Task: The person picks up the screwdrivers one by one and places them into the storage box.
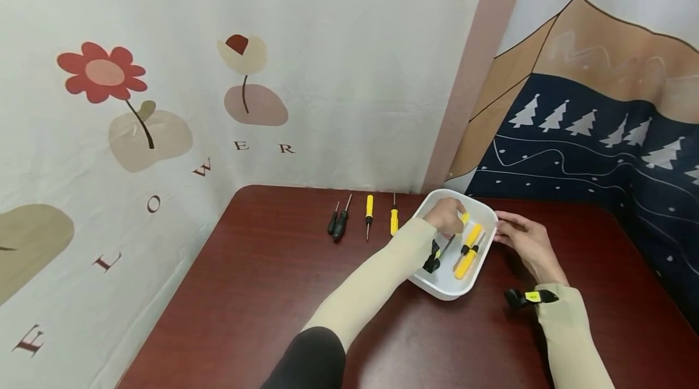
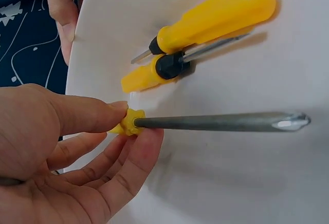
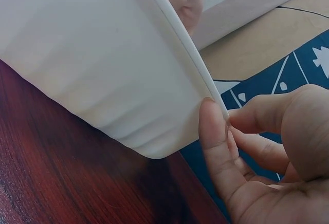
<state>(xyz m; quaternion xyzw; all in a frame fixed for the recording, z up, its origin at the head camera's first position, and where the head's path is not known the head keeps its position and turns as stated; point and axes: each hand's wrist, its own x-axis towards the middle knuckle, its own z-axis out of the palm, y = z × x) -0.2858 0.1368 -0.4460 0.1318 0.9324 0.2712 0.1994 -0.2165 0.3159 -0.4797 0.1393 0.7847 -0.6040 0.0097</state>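
Note:
A white plastic basin (image 1: 437,287) stands on the table. Inside it, my left hand (image 1: 445,216) pinches the yellow handle of a Phillips screwdriver (image 2: 216,123) between thumb and fingers. The handle is mostly hidden by the hand; the bare shaft points away from the fingers over the basin floor. Two more screwdrivers lie side by side in the basin: one yellow screwdriver (image 2: 221,16) and another with a black collar, the second yellow screwdriver (image 2: 144,77). At the basin's right side, my right hand (image 1: 526,240) grips the rim, its thumb against the outer wall.
Left of the basin, two black-handled screwdrivers (image 1: 340,225) lie close together. Two yellow-handled ones lie nearer the basin: a black-banded screwdriver (image 1: 369,207) and a yellow screwdriver (image 1: 394,219), partly behind the left forearm. Printed curtains (image 1: 349,73) hang behind the dark red table (image 1: 262,292).

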